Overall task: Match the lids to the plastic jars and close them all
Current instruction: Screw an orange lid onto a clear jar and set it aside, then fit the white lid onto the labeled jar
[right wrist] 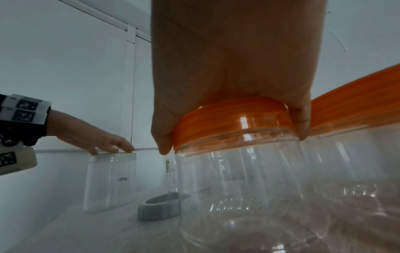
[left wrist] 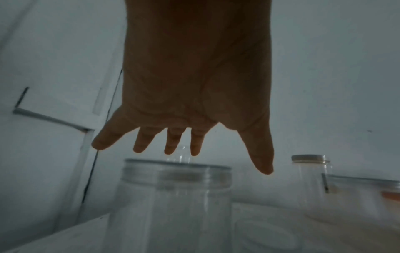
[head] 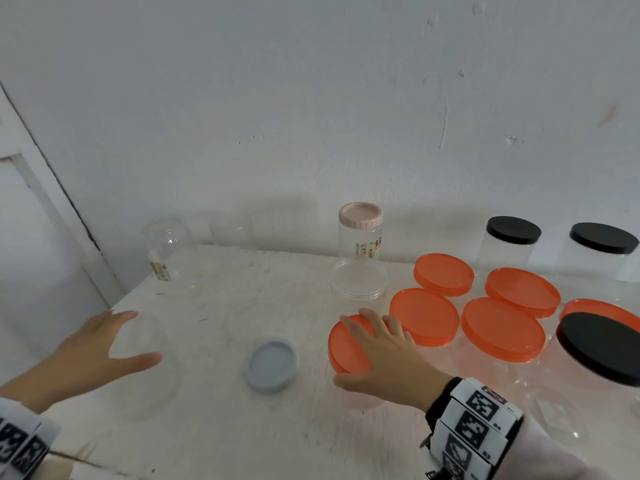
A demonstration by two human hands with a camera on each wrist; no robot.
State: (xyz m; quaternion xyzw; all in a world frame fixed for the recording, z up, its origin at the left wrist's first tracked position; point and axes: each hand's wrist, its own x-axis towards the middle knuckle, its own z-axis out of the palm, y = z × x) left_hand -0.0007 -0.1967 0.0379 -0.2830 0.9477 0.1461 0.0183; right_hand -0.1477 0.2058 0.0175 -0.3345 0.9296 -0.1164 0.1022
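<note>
While the right hand (head: 384, 355) lies over an orange lid (head: 348, 344) on its clear jar (right wrist: 240, 171), thumb and fingers curled round the lid's rim, the left hand (head: 104, 348) hovers with fingers spread and straight just above an open clear jar (right wrist: 110, 181), holding nothing. Between the two, a grey lid (head: 272, 365) rests on the white worktop (head: 221, 431). Four more orange-lidded jars (head: 502, 329) crowd just right of the gripped one, and a pink-lidded jar (head: 361, 233) stands near the wall.
</note>
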